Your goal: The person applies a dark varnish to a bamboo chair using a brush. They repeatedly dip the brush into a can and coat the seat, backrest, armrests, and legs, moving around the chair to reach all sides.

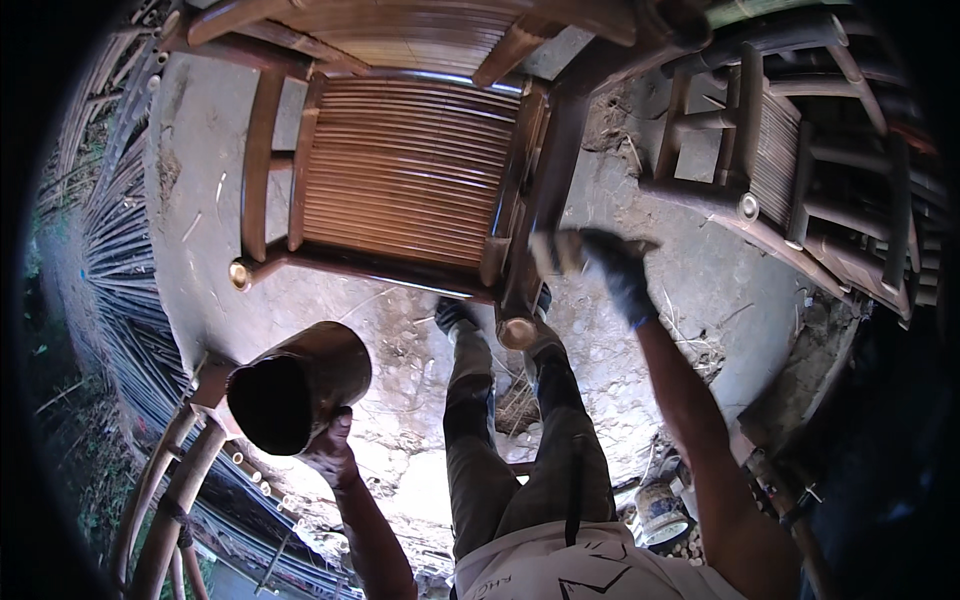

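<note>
A brownish cylindrical can (345, 370) is at the lower left, tilted with its dark open mouth facing me. My left hand (333, 450), bare, is closed on its lower right side; most of the fingers are hidden behind it. In a dark glove, my right hand (612, 265) is closed round what looks like a brush (556, 252), its tan head to the left and a short end sticking out to the right. Motion blurs it. That head is beside the right armrest of a glossy brown bamboo chair (400, 170), whose slatted seat is in front of me.
A second bamboo chair (775, 170) stands at the far right. Bundles of thin bamboo poles (120, 250) lie along the left edge. A bamboo frame (180, 480) is at the lower left, and a small bucket (660, 512) stands beside my right leg. My feet are close to the chair.
</note>
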The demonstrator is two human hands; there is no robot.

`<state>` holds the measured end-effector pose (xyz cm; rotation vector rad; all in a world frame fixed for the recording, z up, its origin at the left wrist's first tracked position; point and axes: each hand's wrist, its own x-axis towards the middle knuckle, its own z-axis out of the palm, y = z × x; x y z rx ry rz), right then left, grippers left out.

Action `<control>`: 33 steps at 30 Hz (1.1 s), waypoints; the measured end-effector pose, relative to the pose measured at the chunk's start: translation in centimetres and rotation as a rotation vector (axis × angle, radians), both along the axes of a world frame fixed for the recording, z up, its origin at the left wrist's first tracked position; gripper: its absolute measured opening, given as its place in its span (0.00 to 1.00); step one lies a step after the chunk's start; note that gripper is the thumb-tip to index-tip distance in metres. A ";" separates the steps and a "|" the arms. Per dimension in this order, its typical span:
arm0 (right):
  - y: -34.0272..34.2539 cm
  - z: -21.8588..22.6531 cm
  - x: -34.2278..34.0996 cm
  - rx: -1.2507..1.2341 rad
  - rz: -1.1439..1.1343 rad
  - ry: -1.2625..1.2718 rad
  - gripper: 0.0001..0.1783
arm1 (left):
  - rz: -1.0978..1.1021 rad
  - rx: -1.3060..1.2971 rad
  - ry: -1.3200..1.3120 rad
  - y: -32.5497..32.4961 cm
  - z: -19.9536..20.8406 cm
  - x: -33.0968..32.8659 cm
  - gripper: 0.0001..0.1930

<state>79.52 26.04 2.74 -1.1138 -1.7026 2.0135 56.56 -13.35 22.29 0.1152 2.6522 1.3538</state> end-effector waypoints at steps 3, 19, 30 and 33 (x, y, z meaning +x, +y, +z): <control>8.3 0.7 -6.0 0.290 -0.005 0.031 0.13 | 0.007 -0.053 0.026 -1.8 -1.7 0.3 0.56; -6.5 6.7 -4.1 0.634 0.729 0.005 0.09 | 0.177 -0.028 0.029 -8.3 -5.2 0.4 0.44; -8.9 -2.6 -21.2 0.678 1.237 -0.749 0.17 | 0.210 -0.084 -0.092 -11.2 -5.6 0.3 0.44; -5.4 0.7 -23.4 0.725 1.291 -0.820 0.14 | 0.253 -0.037 -0.114 -11.7 -6.1 0.9 0.45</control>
